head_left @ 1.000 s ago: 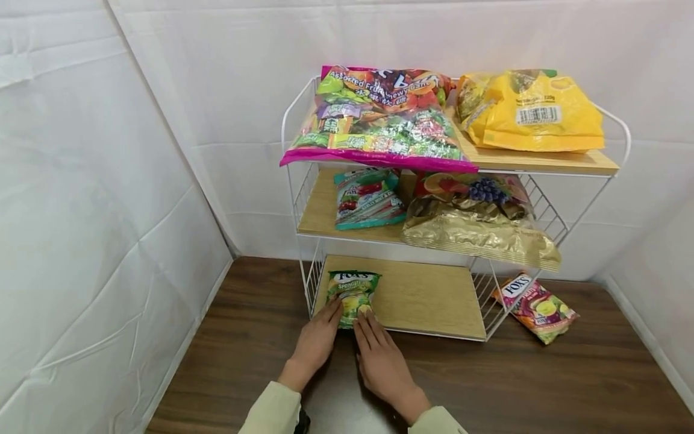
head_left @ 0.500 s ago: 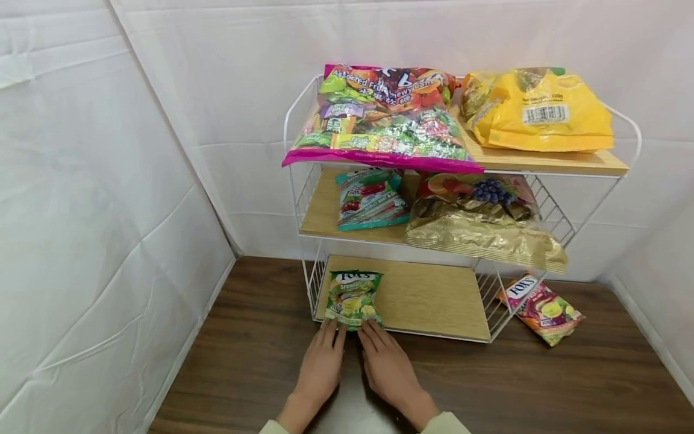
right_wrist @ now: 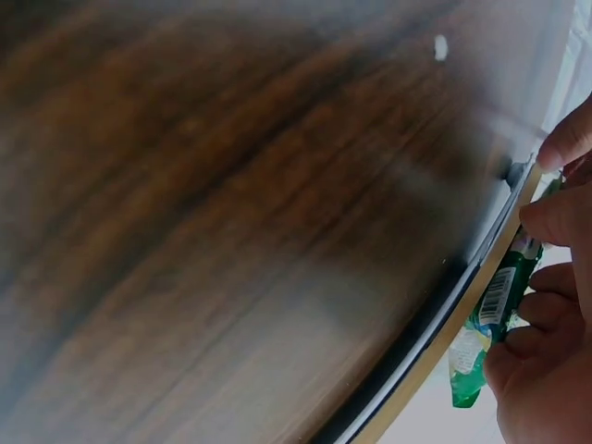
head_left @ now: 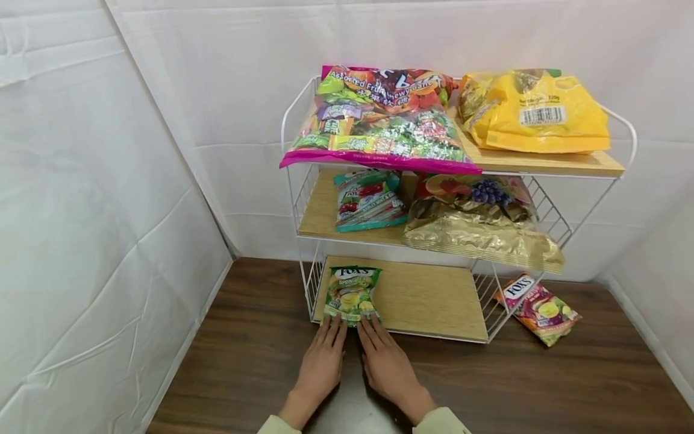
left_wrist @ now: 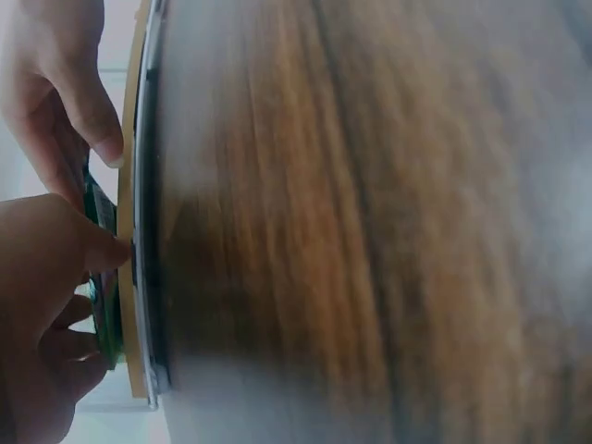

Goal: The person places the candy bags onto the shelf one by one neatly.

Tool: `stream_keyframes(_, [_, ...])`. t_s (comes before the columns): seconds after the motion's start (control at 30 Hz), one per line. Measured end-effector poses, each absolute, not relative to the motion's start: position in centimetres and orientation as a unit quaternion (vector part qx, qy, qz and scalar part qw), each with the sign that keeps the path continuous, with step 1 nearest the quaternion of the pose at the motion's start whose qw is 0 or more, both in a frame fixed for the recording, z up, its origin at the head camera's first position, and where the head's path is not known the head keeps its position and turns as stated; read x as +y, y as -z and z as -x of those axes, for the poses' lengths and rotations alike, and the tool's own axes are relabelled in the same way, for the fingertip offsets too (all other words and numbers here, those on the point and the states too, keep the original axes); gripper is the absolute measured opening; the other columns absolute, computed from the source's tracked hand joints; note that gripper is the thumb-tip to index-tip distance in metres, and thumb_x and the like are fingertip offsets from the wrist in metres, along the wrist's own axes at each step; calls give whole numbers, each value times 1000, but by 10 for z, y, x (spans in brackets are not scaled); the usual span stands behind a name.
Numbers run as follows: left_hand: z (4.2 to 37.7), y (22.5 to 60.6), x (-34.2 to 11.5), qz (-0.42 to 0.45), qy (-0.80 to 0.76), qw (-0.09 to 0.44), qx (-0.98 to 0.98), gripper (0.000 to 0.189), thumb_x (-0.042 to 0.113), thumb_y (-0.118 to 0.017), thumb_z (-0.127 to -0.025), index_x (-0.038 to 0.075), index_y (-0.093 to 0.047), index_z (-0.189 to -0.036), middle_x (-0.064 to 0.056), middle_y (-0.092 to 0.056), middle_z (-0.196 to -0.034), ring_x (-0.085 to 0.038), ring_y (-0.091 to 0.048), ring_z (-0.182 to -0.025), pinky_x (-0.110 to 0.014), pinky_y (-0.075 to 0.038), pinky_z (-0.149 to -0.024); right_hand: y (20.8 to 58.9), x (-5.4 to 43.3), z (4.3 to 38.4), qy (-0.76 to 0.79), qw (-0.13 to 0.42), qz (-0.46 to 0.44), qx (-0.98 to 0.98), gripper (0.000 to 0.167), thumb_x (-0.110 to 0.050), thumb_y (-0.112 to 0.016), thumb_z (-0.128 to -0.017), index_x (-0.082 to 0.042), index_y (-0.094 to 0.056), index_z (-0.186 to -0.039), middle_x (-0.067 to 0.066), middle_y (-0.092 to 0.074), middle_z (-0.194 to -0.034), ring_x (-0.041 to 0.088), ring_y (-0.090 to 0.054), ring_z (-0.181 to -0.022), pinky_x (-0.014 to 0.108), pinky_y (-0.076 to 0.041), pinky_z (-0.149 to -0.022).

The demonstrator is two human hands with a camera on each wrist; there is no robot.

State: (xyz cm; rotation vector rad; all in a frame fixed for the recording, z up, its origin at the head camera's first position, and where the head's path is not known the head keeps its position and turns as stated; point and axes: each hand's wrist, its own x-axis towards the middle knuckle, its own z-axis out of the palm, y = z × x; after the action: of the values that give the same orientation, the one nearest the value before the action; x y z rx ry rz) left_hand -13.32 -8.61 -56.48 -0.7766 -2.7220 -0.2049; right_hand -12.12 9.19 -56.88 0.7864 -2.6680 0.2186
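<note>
A green Fox's candy bag (head_left: 352, 290) lies on the left part of the rack's bottom shelf (head_left: 428, 298), printed side up. My left hand (head_left: 321, 361) touches the left of its front edge with fingers extended. Beside it, my right hand (head_left: 387, 364) rests its straight fingertips on the right of that same edge. In the left wrist view, the thumb of the left hand (left_wrist: 46, 268) is at the wooden shelf edge (left_wrist: 129, 213). The right wrist view has the right hand (right_wrist: 555, 296) at the shelf edge, its fingers by the green bag (right_wrist: 499, 296).
The white wire rack holds an assorted chewy candy bag (head_left: 387, 117) and a yellow bag (head_left: 537, 114) on top. A teal bag (head_left: 368, 202) and a gold fruit bag (head_left: 482, 223) lie on its middle shelf. A purple-red Fox's bag (head_left: 539, 310) lies on the table at right.
Both hands have drawn back from over the green candy bag to its front edge, then moved slightly forward. The bag now sits slightly farther back on the shelf than half a second ago.
</note>
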Motion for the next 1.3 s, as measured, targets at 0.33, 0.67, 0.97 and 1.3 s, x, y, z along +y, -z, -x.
stream_keyframes(0.33, [139, 571, -89, 274, 106, 148, -944, 60, 12, -68, -88, 2, -43, -142, -20, -35, -148, -41, -34, -133, -45, -38, -103, 571, 88, 125, -81, 154, -271, -947, 60, -16, -67, -88, 5, -44, -139, 22, -38, -146, 38, -31, -136, 45, -35, -106])
stream_keyframes(0.67, [142, 573, -88, 270, 62, 151, -949, 62, 13, -72, -84, 3, -47, -140, -20, -36, -147, -41, -34, -133, -47, -35, -105, 573, 86, 128, -88, 117, -267, -953, 59, -16, -64, -91, 5, -41, -141, 23, -34, -147, 39, -29, -137, 47, -33, -106])
stream_keyframes(0.97, [145, 574, -83, 254, 46, 146, -955, 63, 16, -70, -86, 3, -44, -142, -19, -36, -148, -40, -33, -134, -49, -33, -106, 573, 84, 133, -98, 114, -259, -954, 58, -15, -64, -90, 6, -42, -140, 24, -34, -147, 40, -29, -136, 48, -33, -106])
stream_keyframes(1.3, [148, 576, -82, 237, 70, 134, -960, 64, 17, -69, -87, 4, -42, -144, -18, -34, -149, -41, -31, -135, -54, -34, -103, 570, 81, 137, -110, 116, -251, -955, 57, -14, -65, -89, 8, -44, -138, 25, -36, -146, 41, -30, -136, 49, -34, -105])
